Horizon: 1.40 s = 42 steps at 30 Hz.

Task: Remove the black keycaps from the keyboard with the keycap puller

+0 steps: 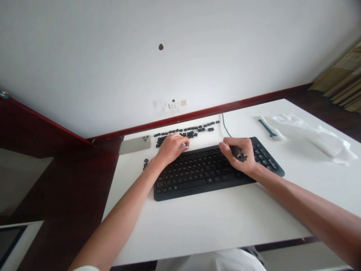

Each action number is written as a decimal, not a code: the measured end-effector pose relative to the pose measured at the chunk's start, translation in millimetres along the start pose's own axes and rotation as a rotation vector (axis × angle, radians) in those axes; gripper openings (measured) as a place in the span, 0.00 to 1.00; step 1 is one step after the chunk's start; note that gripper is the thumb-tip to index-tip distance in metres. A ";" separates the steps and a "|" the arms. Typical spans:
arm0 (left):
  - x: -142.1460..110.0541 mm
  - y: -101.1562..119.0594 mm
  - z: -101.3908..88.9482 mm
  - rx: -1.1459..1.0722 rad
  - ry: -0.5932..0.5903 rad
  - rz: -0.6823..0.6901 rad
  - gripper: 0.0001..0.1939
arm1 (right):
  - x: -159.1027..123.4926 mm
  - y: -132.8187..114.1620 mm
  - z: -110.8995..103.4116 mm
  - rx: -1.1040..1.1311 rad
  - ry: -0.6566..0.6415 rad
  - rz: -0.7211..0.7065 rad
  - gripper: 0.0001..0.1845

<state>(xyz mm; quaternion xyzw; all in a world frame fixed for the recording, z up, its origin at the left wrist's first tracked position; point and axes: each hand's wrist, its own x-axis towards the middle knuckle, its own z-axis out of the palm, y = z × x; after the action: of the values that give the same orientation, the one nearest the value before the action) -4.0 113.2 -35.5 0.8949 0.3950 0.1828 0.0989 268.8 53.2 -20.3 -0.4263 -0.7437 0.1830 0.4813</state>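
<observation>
A black keyboard [197, 177] lies on the white table [214, 222]. My left hand [170, 147] reaches past its top left edge to a row of loose black keycaps [194, 131]; its fingers curl down among them, and I cannot tell whether it grips one. My right hand [239, 153] rests over the keyboard's upper right part, closed on a small dark tool [239, 154] held between thumb and fingers.
A phone [134, 144] lies face down at the table's back left. Two stray keycaps [146, 162] sit left of the keyboard. A blue brush [267, 128] and a white cloth [318, 139] lie at the right. The keyboard cable [225, 126] runs to the wall.
</observation>
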 end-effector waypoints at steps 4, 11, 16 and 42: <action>3.1 -0.3 1.1 0.109 -0.014 0.022 0.05 | -0.5 -3.9 1.2 0.031 -0.021 -0.052 0.26; 2.9 0.0 1.6 0.134 -0.020 0.016 0.04 | -1.9 -4.4 3.2 0.019 -0.065 -0.049 0.25; 3.4 2.3 -0.5 0.131 -0.026 0.014 0.04 | -1.7 -4.1 3.8 0.002 -0.072 -0.060 0.25; 2.0 6.0 -3.1 0.224 0.144 -0.093 0.06 | -5.0 0.6 3.0 0.136 -0.110 0.078 0.27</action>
<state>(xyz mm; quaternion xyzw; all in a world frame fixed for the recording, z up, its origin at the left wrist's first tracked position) 0.0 110.8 -30.3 0.8657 0.4600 0.1965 -0.0222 267.3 49.9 -24.8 -0.4106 -0.7376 0.2748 0.4602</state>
